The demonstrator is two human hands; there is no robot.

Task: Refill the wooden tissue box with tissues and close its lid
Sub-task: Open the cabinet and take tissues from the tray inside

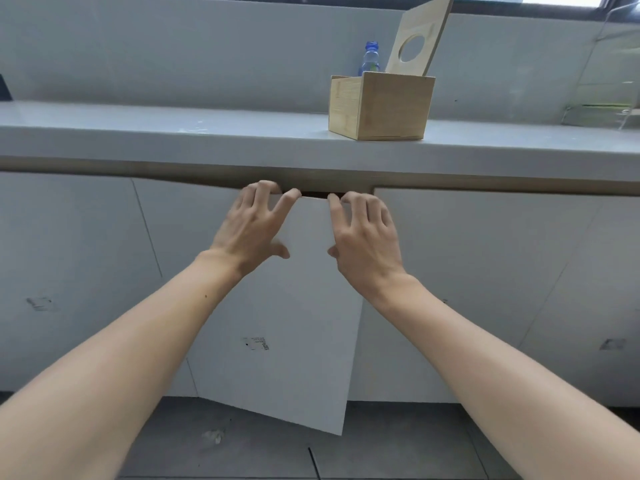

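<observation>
Forearms: two bare forearms reach forward from the bottom corners of the view toward the cabinet front.
Left hand [252, 226]: back of hand to the camera, fingers spread and curled over the top edge of the white flat cabinet door [294, 327]; thumb pressed against the door face lower down.
Right hand [363, 233]: likewise back up, fingers slightly spread and hooked on the same top edge, just beside the left hand; thumb touching the door face.
Door state: ajar, its lower corner swung out over the floor, with a dark gap showing at the top between the two hands.
Door marking: small printed label [257, 343] on the face, text too small to read.
Floor: grey tiled floor [242, 445] below the cabinets.
Worktop: pale grey stone worktop [173, 133] running the full width above the doors.
Tissue box: light wooden square tissue box [381, 105] standing near the front edge of the worktop, right of centre, well apart from both hands.
Lid: wooden lid with a round hole [419, 32] raised, tilted back from the box's rear edge; box interior cannot be seen.
Bottle: clear blue plastic bottle [370, 60] behind the box, partly hidden by it.
Right end: transparent acrylic stand [602, 109] at the worktop's right edge.
</observation>
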